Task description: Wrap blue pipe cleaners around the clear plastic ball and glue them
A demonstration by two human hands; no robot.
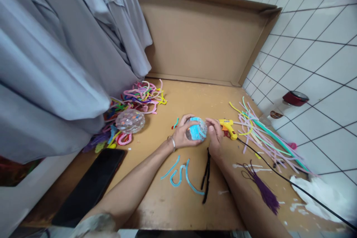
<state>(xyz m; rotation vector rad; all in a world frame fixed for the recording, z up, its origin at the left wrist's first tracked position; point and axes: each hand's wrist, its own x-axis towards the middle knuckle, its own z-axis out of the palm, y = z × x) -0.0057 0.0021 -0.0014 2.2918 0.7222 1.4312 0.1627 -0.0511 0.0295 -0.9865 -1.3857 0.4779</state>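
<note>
My left hand is wrapped around a clear ball partly covered with rows of light blue pipe cleaner. Close against the ball's right side is my right hand, its fingers bent and the thumb near them; anything pinched there is too small to make out. Below the hands lie loose blue pipe cleaners and black ones. A yellow glue gun rests just beyond my right hand, its nozzle end partly hidden.
At left sit another clear ball, a heap of colourful pipe cleaners and a black phone. Pastel pipe cleaners, a purple bundle, a jar and a cable occupy the right. Cardboard stands behind.
</note>
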